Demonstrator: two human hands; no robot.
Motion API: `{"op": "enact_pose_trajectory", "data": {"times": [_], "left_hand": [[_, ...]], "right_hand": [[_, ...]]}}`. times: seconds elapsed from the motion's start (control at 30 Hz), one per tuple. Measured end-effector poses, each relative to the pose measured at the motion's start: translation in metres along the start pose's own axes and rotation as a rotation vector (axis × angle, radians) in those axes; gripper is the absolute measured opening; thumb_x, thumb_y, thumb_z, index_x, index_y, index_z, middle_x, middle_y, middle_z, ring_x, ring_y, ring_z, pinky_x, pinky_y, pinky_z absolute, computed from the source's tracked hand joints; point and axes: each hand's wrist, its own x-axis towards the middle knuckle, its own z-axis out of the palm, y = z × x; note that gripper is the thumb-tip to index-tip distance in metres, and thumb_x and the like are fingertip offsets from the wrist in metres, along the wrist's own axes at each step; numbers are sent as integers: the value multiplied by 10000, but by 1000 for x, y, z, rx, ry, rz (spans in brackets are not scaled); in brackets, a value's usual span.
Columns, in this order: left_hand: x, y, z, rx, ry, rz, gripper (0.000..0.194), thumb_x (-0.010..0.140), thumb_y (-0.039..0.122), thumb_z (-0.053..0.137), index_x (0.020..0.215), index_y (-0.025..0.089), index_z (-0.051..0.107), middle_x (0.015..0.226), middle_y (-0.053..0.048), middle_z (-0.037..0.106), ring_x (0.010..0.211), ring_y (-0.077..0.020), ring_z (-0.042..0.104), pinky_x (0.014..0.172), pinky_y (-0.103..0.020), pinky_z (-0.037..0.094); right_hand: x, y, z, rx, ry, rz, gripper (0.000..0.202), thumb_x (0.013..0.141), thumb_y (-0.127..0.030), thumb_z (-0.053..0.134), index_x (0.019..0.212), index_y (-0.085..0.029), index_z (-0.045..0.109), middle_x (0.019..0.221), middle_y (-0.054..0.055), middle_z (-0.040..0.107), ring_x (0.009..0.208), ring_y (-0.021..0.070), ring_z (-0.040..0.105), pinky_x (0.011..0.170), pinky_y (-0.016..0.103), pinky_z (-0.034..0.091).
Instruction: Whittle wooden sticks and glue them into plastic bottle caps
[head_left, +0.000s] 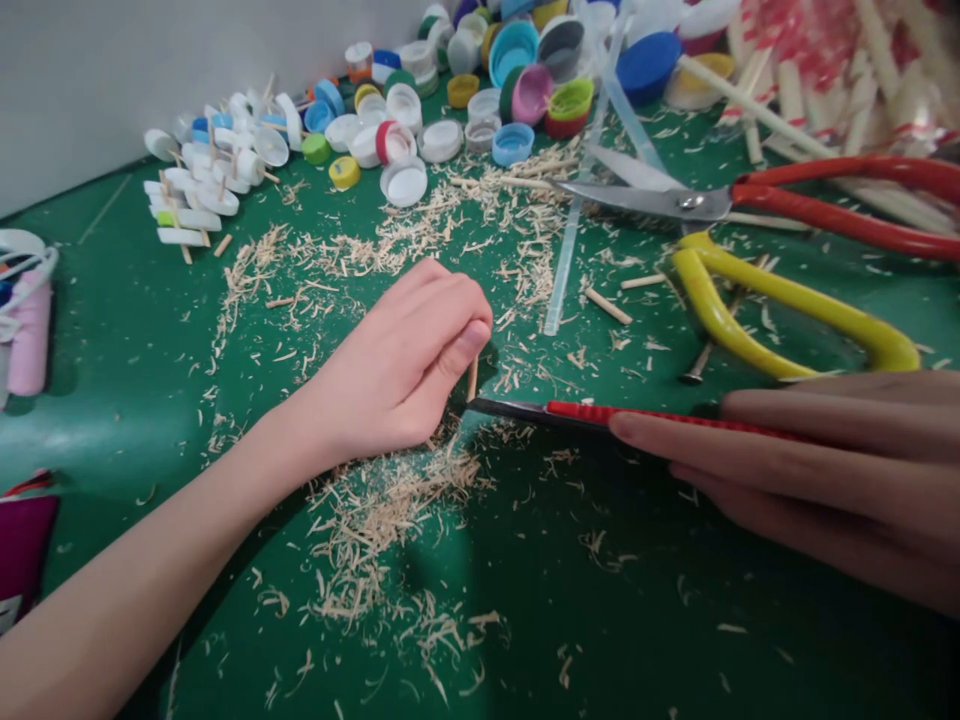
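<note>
My left hand (420, 350) is closed around a thin wooden stick (472, 380), and only its short lower end shows below the thumb. From the right, my right hand (810, 470) grips a red utility knife (592, 412). The knife's dark blade tip meets or nearly meets the stick's end; exact contact is hard to tell. Wood shavings (375, 530) lie heaped under and in front of my left hand, on the green tabletop (570, 620).
Scissors with red handles (832, 190) and a yellow-handled tool (787, 300) lie at right. Behind are many bottle caps (405, 110), white caps joined by sticks (202, 190), clear glue sticks (566, 260) and bundled wooden sticks (862, 90). A pink object (30, 330) sits at left.
</note>
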Motion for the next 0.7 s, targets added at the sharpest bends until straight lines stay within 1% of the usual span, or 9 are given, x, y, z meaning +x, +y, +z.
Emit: {"op": "enact_pose_trajectory", "data": {"times": [0.07, 0.1, 0.2, 0.3, 0.4, 0.5, 0.6, 0.7], "left_hand": [[0, 0, 0, 4, 7, 9, 284, 979, 272, 317, 780, 199, 505, 717, -34, 548, 791, -187, 548, 711, -366, 487], [0, 0, 0, 5, 8, 13, 278, 977, 267, 322, 774, 198, 499, 715, -31, 548, 780, -182, 546, 715, -367, 489], [0, 1, 0, 12, 5, 10, 276, 977, 264, 329, 754, 200, 480, 710, -24, 545, 770, -173, 548, 737, -374, 498], [1, 2, 0, 14, 0, 0, 282, 978, 271, 326, 745, 205, 470, 707, -21, 542, 780, -175, 555, 746, -381, 508], [0, 2, 0, 14, -2, 0, 278, 980, 275, 319, 753, 205, 463, 710, -18, 540, 778, -167, 557, 764, -376, 511], [0, 2, 0, 28, 0, 1, 277, 978, 272, 315, 757, 200, 465, 720, -21, 546, 766, -159, 549, 752, -361, 504], [0, 1, 0, 25, 15, 15, 268, 970, 266, 331, 753, 196, 472, 723, -29, 553, 769, -167, 539, 732, -363, 491], [-1, 1, 0, 15, 17, 20, 249, 962, 259, 354, 755, 194, 477, 719, -31, 554, 779, -170, 528, 723, -357, 479]], "right_hand": [[-2, 0, 2, 30, 23, -40, 500, 1002, -325, 332, 1484, -393, 221, 740, -39, 600, 617, 125, 564, 525, 320, 404], [-3, 1, 3, 18, 35, -35, 499, 1002, -323, 326, 1486, -385, 223, 765, -30, 606, 637, 132, 569, 530, 327, 403], [-7, 1, 5, -54, 45, 28, 494, 1001, -343, 307, 1484, -399, 219, 859, -11, 620, 723, 148, 590, 583, 338, 424], [-9, 2, 4, -41, 6, 31, 484, 999, -351, 305, 1477, -403, 243, 893, -6, 626, 773, 154, 601, 612, 342, 435], [-6, 2, 1, -11, -7, 17, 483, 1002, -350, 294, 1477, -410, 234, 865, -18, 636, 725, 146, 599, 569, 333, 422], [-2, 2, -1, 31, 14, 1, 500, 1000, -337, 318, 1479, -425, 207, 800, -39, 629, 630, 134, 579, 504, 325, 389], [0, 1, -2, 65, 25, -7, 511, 995, -319, 354, 1476, -424, 219, 783, -48, 629, 629, 130, 587, 506, 312, 397], [2, 1, -4, 68, 4, -42, 533, 991, -270, 365, 1487, -391, 212, 785, -40, 631, 646, 132, 595, 536, 307, 424]]}}
